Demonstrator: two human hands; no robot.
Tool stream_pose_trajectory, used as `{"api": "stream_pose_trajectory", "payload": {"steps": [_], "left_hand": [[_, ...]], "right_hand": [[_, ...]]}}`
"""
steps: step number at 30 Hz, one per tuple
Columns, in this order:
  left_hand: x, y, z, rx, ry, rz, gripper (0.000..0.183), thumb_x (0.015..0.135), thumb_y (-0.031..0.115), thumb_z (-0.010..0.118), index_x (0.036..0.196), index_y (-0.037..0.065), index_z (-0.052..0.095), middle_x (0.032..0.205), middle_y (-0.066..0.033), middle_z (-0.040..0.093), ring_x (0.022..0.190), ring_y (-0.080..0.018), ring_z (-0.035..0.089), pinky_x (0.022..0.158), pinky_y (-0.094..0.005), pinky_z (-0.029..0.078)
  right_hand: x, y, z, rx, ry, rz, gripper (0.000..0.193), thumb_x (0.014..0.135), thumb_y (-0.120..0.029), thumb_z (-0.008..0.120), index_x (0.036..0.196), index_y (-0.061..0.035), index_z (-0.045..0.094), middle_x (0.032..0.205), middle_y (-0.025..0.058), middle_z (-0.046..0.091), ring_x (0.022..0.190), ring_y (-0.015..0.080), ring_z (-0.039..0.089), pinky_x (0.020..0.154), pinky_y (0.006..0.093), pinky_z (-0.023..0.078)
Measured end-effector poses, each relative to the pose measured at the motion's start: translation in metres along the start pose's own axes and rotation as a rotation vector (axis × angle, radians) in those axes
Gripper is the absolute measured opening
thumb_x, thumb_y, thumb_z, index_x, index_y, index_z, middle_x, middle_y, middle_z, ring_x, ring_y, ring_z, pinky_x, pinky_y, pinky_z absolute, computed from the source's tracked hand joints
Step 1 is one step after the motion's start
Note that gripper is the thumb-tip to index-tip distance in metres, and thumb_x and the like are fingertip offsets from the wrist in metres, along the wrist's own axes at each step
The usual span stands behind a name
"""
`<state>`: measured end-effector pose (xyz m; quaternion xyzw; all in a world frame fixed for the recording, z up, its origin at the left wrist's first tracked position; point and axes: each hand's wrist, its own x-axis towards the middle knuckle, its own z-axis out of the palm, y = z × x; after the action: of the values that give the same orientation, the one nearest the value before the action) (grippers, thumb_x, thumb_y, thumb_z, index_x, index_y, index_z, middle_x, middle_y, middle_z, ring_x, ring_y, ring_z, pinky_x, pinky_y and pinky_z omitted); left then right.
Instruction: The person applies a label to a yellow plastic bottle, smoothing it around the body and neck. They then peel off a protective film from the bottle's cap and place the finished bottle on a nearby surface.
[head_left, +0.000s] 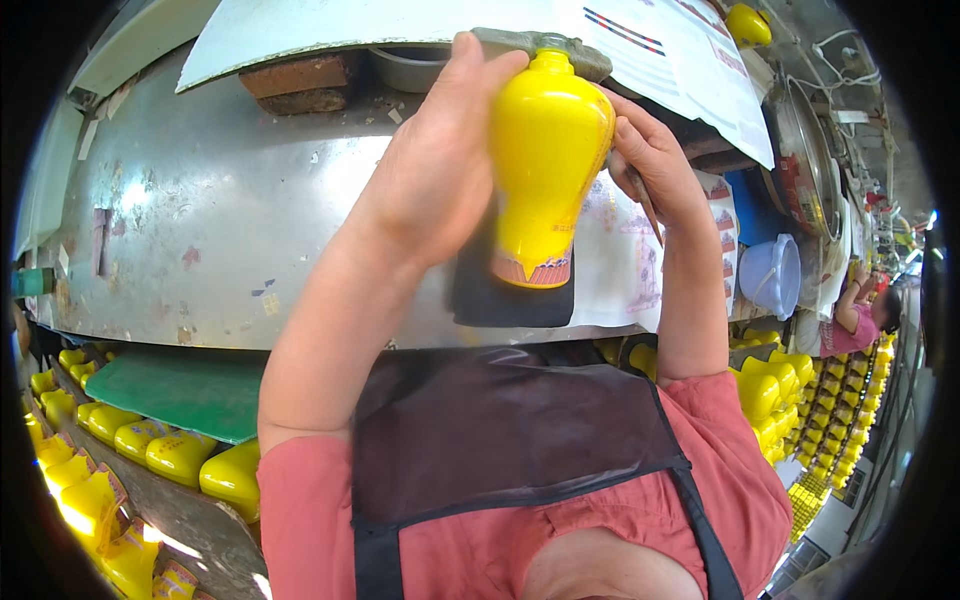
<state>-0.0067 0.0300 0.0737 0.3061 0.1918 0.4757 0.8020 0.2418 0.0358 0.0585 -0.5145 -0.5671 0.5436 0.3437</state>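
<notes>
A glossy yellow vase-shaped bottle [548, 150] with a narrow neck and a patterned red-and-blue band at its foot is held over the table, its mouth pointing away from me. My left hand [440, 150] is closed on its left side, thumb stretched toward the neck, with the other fingers hidden behind. On the bottle's right side my right hand [655, 165] touches it with bent fingers. A thin brown strip-like tool [645, 205] sticks out of that hand. Beneath the bottle lies a black pad [512, 300], and behind its neck a damp grey cloth [592, 62].
Printed sheets [640, 265] lie on the metal table [200, 220] at the right. Bricks [300, 82] prop a white board [330, 25]. A pale blue bucket [770, 275] stands to the right. Rows of yellow bottles [180, 455] flank me; another person [855, 318] is at the far right.
</notes>
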Motion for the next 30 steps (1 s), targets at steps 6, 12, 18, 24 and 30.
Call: {"api": "stream_pose_trajectory", "payload": {"steps": [6,12,18,24,30], "left_hand": [[0.000,0.016,-0.005,0.001,-0.020,-0.056,0.085,0.110,0.058,0.025,0.153,-0.015,0.031,0.154,-0.0202,0.042,0.144,-0.0266,0.035,0.123,-0.0388,0.022],[0.000,0.015,-0.004,-0.004,-0.042,-0.049,0.085,0.110,0.058,0.025,0.153,-0.015,0.032,0.153,-0.0206,0.043,0.144,-0.0267,0.035,0.123,-0.0389,0.022],[-0.002,0.014,0.002,-0.039,-0.009,-0.050,0.084,0.110,0.058,0.026,0.153,-0.014,0.032,0.153,-0.0197,0.043,0.145,-0.0271,0.034,0.123,-0.0390,0.022],[-0.001,0.014,0.006,0.018,-0.052,-0.055,0.082,0.111,0.057,0.026,0.154,-0.013,0.030,0.154,-0.0193,0.044,0.145,-0.0258,0.034,0.124,-0.0389,0.021],[0.004,0.002,0.004,-0.070,0.038,-0.051,0.074,0.111,0.054,0.031,0.151,-0.008,0.037,0.148,-0.0178,0.049,0.140,-0.0244,0.043,0.120,-0.0380,0.031]], "right_hand": [[0.001,0.014,-0.005,0.162,-0.088,-0.011,0.061,0.106,-0.040,0.060,0.154,-0.0049,0.047,0.097,-0.0031,0.068,0.047,-0.0030,0.041,0.044,0.0125,0.033],[0.001,0.016,-0.004,0.207,-0.103,-0.013,0.064,0.105,-0.043,0.061,0.154,-0.0040,0.047,0.099,-0.0027,0.067,0.051,-0.0027,0.042,0.045,0.0120,0.034],[0.002,0.017,-0.006,0.179,-0.094,-0.012,0.060,0.106,-0.041,0.059,0.153,-0.0062,0.048,0.102,-0.0017,0.069,0.049,-0.0030,0.044,0.044,0.0118,0.035],[0.000,0.012,-0.001,0.108,-0.023,-0.023,0.055,0.106,-0.038,0.059,0.151,-0.0065,0.051,0.104,-0.0009,0.071,0.045,-0.0031,0.045,0.041,0.0114,0.034],[-0.008,-0.007,0.011,-0.093,0.105,-0.013,0.050,0.105,-0.035,0.060,0.146,-0.0073,0.057,0.098,-0.0003,0.073,0.048,-0.0027,0.051,0.043,0.0114,0.037]]}}
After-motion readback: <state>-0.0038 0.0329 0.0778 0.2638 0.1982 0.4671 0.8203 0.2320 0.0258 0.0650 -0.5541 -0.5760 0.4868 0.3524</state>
